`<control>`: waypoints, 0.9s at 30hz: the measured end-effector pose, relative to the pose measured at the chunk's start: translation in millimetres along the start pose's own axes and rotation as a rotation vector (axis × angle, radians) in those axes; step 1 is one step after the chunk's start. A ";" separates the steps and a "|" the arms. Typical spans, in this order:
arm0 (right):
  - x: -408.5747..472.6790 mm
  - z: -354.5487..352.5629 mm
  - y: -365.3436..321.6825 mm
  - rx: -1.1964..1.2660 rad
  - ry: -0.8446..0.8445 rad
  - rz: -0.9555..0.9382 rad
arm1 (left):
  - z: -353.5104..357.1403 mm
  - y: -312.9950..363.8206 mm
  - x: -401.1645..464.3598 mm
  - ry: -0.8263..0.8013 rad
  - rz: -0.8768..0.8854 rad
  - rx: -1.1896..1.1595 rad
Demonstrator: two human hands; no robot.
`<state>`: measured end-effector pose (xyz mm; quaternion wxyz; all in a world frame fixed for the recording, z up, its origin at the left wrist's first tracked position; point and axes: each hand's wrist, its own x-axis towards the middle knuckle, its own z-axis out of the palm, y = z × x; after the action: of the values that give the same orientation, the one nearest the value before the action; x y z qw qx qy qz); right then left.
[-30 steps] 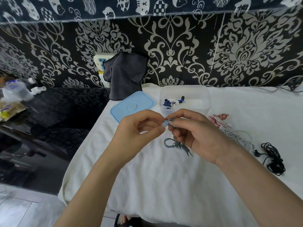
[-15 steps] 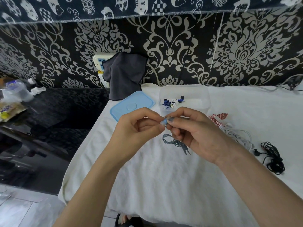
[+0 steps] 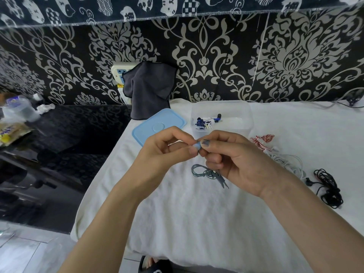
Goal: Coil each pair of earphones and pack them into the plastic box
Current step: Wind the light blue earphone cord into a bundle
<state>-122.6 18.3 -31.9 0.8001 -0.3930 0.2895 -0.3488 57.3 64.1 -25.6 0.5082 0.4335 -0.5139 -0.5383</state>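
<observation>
Both hands up over the bed: left hand [image 3: 167,152] & right hand [image 3: 234,160] pinch the grey earphones [image 3: 208,173], cord partly looped, dangling. One blue/white set [image 3: 204,123] already in plastic box [image 3: 244,115]. Red-white pair [image 3: 262,139], white pair [image 3: 289,162], black pair [image 3: 329,186] loose on bed w/ lid [image 3: 157,127] off – approx one done, four left

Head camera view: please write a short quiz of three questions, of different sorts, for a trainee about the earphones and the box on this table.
1. True or false: the light blue plastic lid is closed on the clear plastic box.
2. Which earphones lie farthest to the person's right on the white cloth? A) black tangled earphones B) red-and-white striped earphones C) white earphones
3. Fill in: both hands, left and right, pinch the small pale blue end of the ______ earphones, whose coil hangs below them.

Key: 1 false, the lid lies beside the box; 2 A; 3 grey.
</observation>
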 end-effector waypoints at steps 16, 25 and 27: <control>-2.1 9.6 9.4 0.593 -0.033 0.175 | 17.7 -2.5 0.8 0.160 0.371 0.325; -3.7 13.2 14.6 0.795 -0.080 0.201 | 19.3 -2.9 0.5 0.140 0.376 0.277; -3.6 12.0 17.7 0.862 -0.121 0.210 | 19.3 -3.1 0.7 0.141 0.380 0.295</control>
<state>-110.1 34.2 -39.7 0.9374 -0.0122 0.1086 -0.3308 37.8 65.4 -26.8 0.5661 0.4351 -0.6224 -0.3207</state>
